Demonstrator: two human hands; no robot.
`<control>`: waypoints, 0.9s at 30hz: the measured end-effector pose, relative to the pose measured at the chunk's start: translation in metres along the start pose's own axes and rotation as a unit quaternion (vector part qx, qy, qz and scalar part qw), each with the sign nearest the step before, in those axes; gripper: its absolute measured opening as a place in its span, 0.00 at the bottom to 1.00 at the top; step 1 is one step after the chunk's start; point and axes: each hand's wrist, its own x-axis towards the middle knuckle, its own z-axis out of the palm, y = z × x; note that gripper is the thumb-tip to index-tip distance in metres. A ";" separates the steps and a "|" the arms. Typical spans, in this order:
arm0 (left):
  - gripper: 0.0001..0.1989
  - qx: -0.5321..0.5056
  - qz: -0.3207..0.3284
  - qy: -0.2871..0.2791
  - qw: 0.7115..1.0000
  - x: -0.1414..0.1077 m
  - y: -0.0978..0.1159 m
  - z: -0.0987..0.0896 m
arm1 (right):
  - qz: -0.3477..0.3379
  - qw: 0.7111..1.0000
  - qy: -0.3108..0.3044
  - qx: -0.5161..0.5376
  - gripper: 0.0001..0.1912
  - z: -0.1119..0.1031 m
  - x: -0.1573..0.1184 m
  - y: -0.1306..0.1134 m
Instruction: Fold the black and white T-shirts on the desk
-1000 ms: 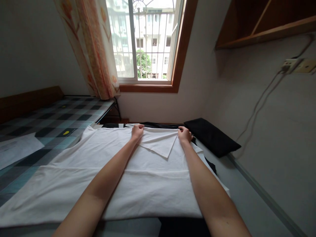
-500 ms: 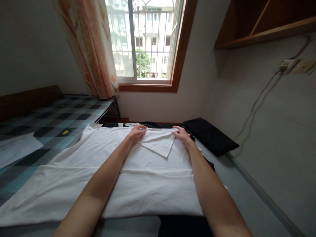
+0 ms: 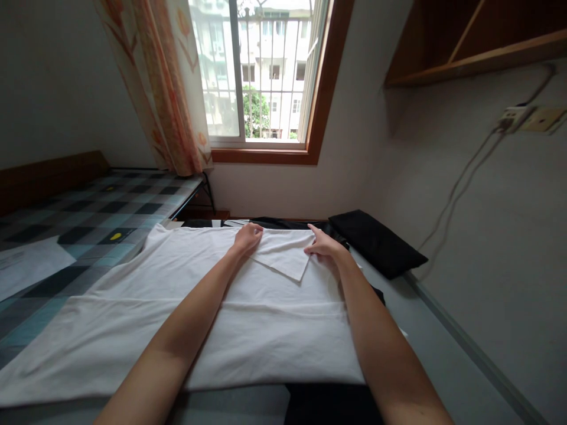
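A white T-shirt (image 3: 283,342) lies spread out in front of me, with a crease running across it. At its far edge a pointed flap, which looks like a sleeve (image 3: 287,254), is folded back over the body of the shirt. My left hand (image 3: 248,238) is closed on the cloth at the left end of that fold, its fingertips partly hidden. At the flap's right end, my right hand (image 3: 326,242) has thumb and index finger spread apart, resting against the cloth without pinching it.
To the left is a bed with a checked cover (image 3: 146,206) and a sheet of paper (image 3: 31,265) on it. A flat black item (image 3: 376,242) lies by the right wall. Cables hang from a wall socket (image 3: 514,118); a wooden shelf (image 3: 478,59) juts out above.
My right hand has let go of the flap's edge, and its thumb and index finger have spread. My left hand stays at the fold; the shirt lies almost as before.
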 end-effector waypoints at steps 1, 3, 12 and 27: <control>0.13 0.003 -0.006 0.002 1.000 -0.001 0.001 0.000 | 0.001 1.000 -0.002 0.003 0.56 0.000 0.000 0.001; 0.13 0.009 -0.014 0.000 1.000 -0.002 0.002 0.001 | -0.004 1.000 -0.010 -0.005 0.54 -0.003 0.002 0.005; 0.11 0.107 0.034 0.085 0.990 -0.014 0.017 0.004 | 0.010 0.979 0.053 -0.197 0.32 -0.013 0.009 0.009; 0.43 0.130 0.240 -0.148 0.951 -0.049 0.050 0.041 | -0.034 0.953 0.080 -0.290 0.32 0.038 0.016 0.011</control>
